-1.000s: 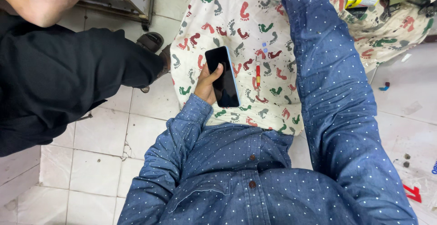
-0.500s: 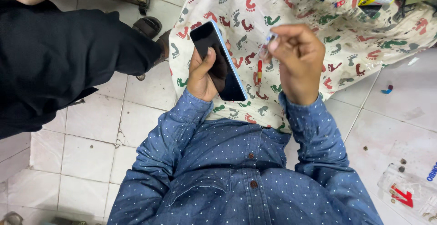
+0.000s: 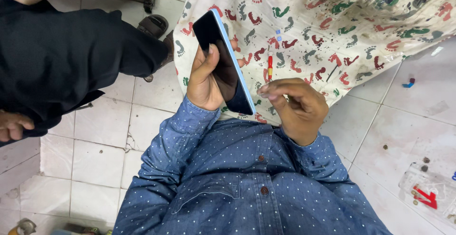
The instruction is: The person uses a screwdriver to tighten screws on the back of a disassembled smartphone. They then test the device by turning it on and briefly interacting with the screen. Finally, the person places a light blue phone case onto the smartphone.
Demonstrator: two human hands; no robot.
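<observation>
My left hand (image 3: 205,80) grips a smartphone (image 3: 219,45) with a dark screen and a light blue edge, tilted up over my lap. Just right of the phone's lower end, my right hand (image 3: 297,107) has thumb and fingertips pinched together; nothing shows between them. Both sleeves are blue with white dots. Beyond the hands, a small red-handled screwdriver (image 3: 270,66) lies on a white cloth (image 3: 332,30) printed with coloured footprints.
A person in black clothing (image 3: 61,59) sits close on the left, one hand (image 3: 14,124) low at the edge and a sandal (image 3: 152,26) by the cloth. A clear plastic packet (image 3: 427,192) and small bits lie on the tiled floor at right.
My right hand came back from reaching far over the cloth and now sits low beside the phone, pinched. My left hand has lifted the phone and tilted it more on edge.
</observation>
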